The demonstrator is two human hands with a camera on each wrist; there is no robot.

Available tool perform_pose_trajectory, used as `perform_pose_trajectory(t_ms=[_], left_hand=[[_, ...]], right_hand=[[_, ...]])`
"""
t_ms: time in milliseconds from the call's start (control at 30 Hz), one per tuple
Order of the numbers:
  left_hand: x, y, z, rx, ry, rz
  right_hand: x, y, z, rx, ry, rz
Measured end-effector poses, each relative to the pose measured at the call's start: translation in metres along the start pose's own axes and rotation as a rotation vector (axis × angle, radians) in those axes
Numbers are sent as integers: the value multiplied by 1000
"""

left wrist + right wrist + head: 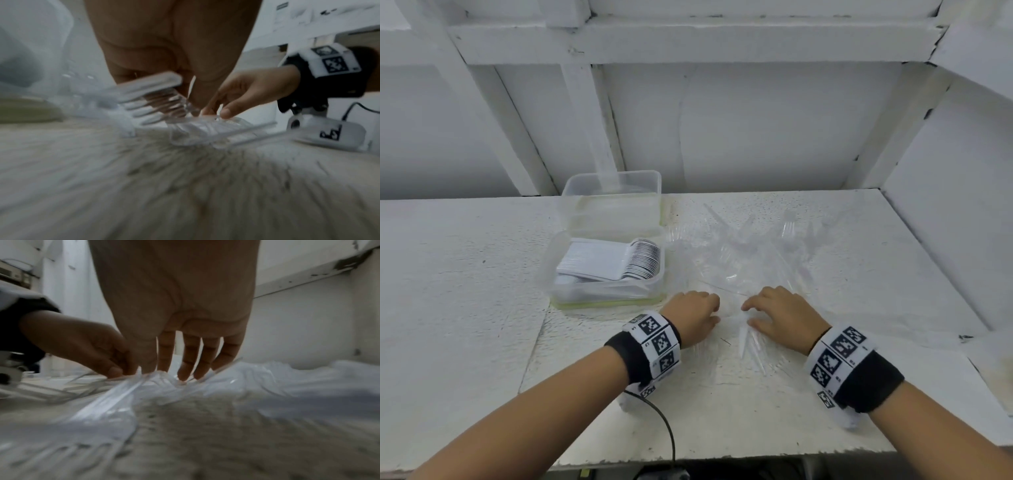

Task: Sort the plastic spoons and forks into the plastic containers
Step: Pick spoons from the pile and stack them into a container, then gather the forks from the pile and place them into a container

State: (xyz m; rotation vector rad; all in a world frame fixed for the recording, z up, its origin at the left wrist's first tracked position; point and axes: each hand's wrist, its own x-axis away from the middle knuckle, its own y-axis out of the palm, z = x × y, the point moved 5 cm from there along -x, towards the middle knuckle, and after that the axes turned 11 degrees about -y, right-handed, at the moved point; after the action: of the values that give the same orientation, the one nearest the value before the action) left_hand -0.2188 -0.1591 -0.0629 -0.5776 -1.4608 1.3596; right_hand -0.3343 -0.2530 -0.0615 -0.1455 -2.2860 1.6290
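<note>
A loose pile of clear plastic forks (756, 253) lies on the white table (465, 291), right of two clear containers. The near container (556, 291) holds stacked white spoons (613, 262); I see nothing inside the far container (613, 176). Both hands work at the pile's near edge. My left hand (714, 310) pinches a small stack of clear forks (150, 95), tines showing under its palm. My right hand (748, 313) (164, 369) points its fingers down and pinches a bundle of clear forks (751, 342) between thumb and fingers. The hands are a few centimetres apart.
A white wall with wooden beams (592, 137) rises right behind the containers. The table's front edge (722, 457) is near my forearms, and a black cable (669, 431) hangs from my left wrist over it. Bare tabletop lies left of the containers.
</note>
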Motion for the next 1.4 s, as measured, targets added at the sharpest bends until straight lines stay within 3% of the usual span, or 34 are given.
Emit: perform_pose_trajectory(t_ms=[133, 267, 467, 600, 700, 867, 1000, 1200, 1400], left_hand=[[1, -2, -11, 139, -82, -55], [5, -7, -25, 211, -125, -72], [10, -18, -26, 401, -118, -75], [19, -36, -28, 535, -64, 80], [28, -50, -34, 625, -43, 186], [39, -58, -35, 886, -6, 35], [42, -51, -35, 1027, -59, -46], [34, -48, -27, 897, 13, 27], [-3, -48, 3, 465, 35, 113]], right_hand=[[1, -9, 23, 46, 104, 35], [3, -17, 46, 97, 194, -35], [1, -23, 55, -25, 196, -76], [2, -34, 46, -158, 115, 53], [7, -45, 34, -461, 82, 160], [16, -56, 20, -1093, 144, 283], [23, -55, 11, -1410, 231, 315], [42, -50, 9, -1316, 272, 164], [54, -33, 10, -1140, 298, 9]])
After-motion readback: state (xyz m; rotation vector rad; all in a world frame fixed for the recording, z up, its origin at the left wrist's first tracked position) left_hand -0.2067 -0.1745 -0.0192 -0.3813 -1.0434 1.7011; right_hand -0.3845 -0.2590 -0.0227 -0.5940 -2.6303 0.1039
